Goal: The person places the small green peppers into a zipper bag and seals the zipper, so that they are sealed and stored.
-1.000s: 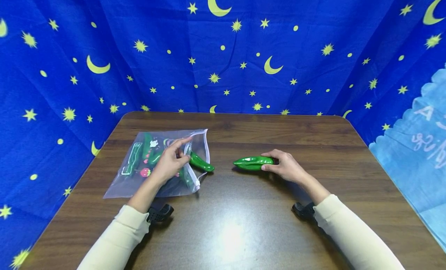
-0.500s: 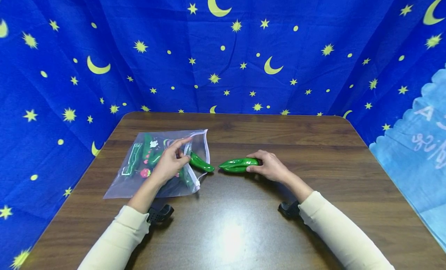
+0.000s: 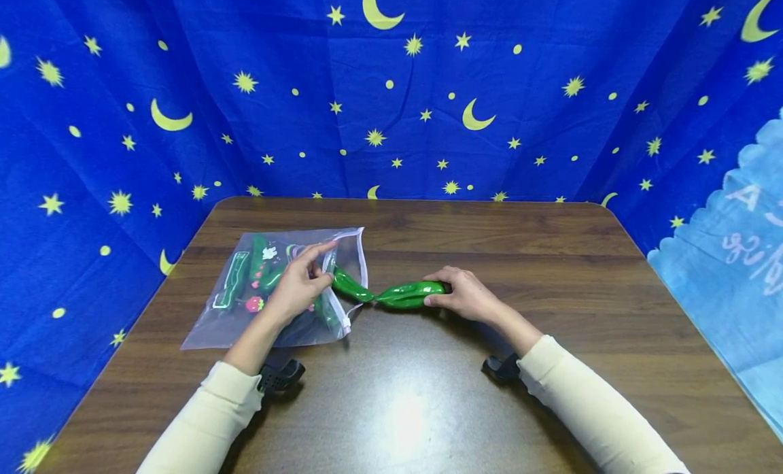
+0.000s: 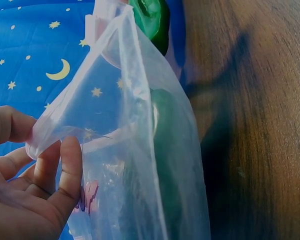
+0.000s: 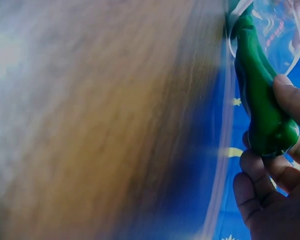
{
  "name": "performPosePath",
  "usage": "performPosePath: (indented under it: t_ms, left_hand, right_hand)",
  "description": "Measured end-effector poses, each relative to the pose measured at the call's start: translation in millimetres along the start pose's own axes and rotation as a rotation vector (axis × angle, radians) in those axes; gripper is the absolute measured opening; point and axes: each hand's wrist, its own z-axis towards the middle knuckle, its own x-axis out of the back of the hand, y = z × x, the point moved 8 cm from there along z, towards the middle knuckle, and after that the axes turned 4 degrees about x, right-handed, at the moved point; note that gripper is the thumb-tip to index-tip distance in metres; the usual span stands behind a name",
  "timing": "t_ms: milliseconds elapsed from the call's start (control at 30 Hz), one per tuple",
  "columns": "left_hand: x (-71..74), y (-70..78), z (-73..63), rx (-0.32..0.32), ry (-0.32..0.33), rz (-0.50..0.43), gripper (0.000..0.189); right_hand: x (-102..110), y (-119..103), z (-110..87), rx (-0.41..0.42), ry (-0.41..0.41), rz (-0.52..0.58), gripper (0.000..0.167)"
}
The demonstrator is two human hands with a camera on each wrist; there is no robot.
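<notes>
On the left of the table lies a clear zip bag [image 3: 214, 328] with printed pictures and several green things inside. My left hand [image 3: 296, 287] pinches the upper layer at its mouth, lifting it in the left wrist view, where the raised plastic [image 4: 97, 95] stands in a peak. One green pepper [image 3: 351, 285] lies in the mouth, its tip near the bag's edge. My right hand [image 3: 467, 294] grips a second glossy green pepper [image 3: 400, 295] by its thick end. That pepper points left, its tip right at the other pepper's tip. In the right wrist view, the fingers [image 5: 257, 172] curl under its thick end.
The brown wooden table [image 3: 404, 365] reaches out on all sides of the bag. A white zip slider [image 3: 346, 322] sits at the bag's near right corner. Behind the table hangs a blue curtain [image 3: 428, 107] with moons and stars.
My right hand has carried its pepper leftward across the table, up to the pepper in the bag's mouth. The left hand and the bag have stayed in place.
</notes>
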Motion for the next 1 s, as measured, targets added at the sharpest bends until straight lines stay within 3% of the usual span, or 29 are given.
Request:
performPosePath:
  t_ms: [1000]
  left_hand:
    - [0.8, 2.6, -0.3, -0.011, 0.001, -0.012, 0.061]
  right_hand:
    - [-20, -35, 43.0, 0.028, 0.012, -0.176, 0.047]
